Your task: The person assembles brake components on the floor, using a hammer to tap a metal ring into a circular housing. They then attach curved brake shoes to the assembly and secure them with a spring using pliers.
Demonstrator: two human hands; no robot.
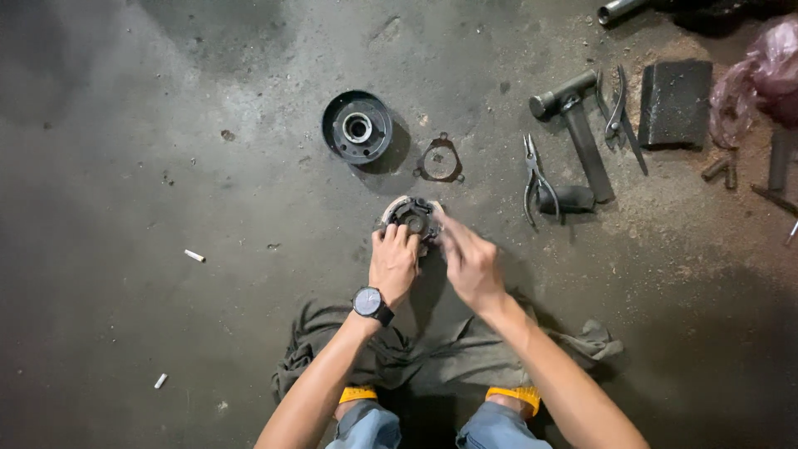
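Clutch assembly (412,216) sits braced on the floor (166,166) at the rag's (449,349) far edge, your left hand (393,264) clamped round its near rim to steady it while your right hand's (470,264) fingertips, loosely curled, pinch at its right side.

Right fingers (449,237) motion-blurred; round metal part (413,214) half-hidden.

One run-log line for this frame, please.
left hand: gripping round metal part | right hand: fingers on its rim | drum, gasket beyond | floor
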